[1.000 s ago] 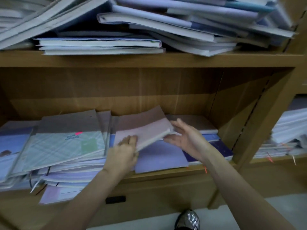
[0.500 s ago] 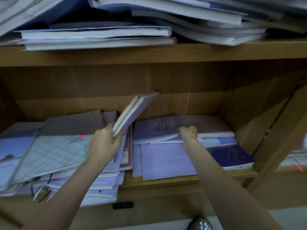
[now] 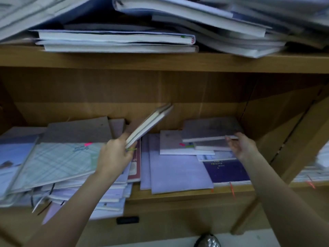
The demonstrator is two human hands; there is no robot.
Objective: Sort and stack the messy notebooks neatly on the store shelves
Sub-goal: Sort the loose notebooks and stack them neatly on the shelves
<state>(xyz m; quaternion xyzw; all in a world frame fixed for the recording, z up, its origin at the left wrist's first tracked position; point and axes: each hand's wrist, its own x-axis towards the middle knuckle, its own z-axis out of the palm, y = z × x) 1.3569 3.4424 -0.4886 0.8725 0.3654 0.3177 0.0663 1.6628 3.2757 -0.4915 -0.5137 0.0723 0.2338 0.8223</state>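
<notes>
Wooden lower shelf [image 3: 178, 197]: lavender notebooks [image 3: 178, 173] lying flat, messy pile [image 3: 58, 166] left. Upper shelf [image 3: 160, 62]: sprawling stacks [image 3: 115, 41].

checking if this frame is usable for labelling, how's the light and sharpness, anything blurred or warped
Head view: dim, bluish light, the shelf recess shadowed; top-right notebook pile and right edge smeared by motion blur; left hand with its tilted notebooks fairly sharp, right hand softer; wide-angle bowing bends the shelf board; no glare.
</notes>
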